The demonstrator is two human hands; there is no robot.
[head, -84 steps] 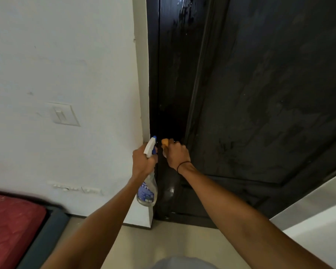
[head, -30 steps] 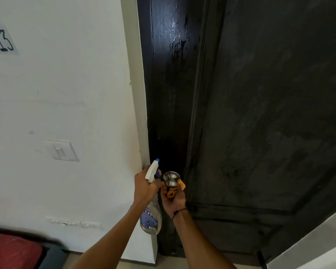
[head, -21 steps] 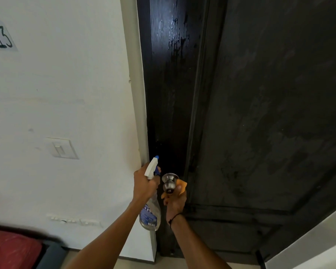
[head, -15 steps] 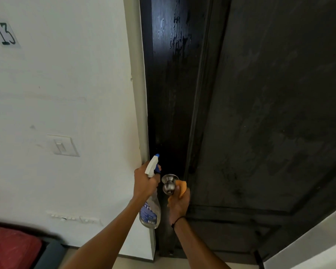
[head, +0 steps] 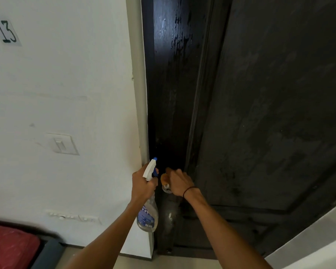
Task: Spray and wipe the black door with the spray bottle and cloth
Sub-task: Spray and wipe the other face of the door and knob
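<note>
The right hand (head: 179, 182) clamped the cloth (head: 164, 178) over the knob (head: 166, 188) – best twisted all round; left of it, the left hand (head: 143, 184) gripped the bottle (head: 148, 214).

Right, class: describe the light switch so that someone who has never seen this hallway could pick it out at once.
Start at the black door and move left onto the white wall. The light switch sits there, below the handwritten 13. It is a pale square plate with one rocker, the only raised fitting at that height.
</note>
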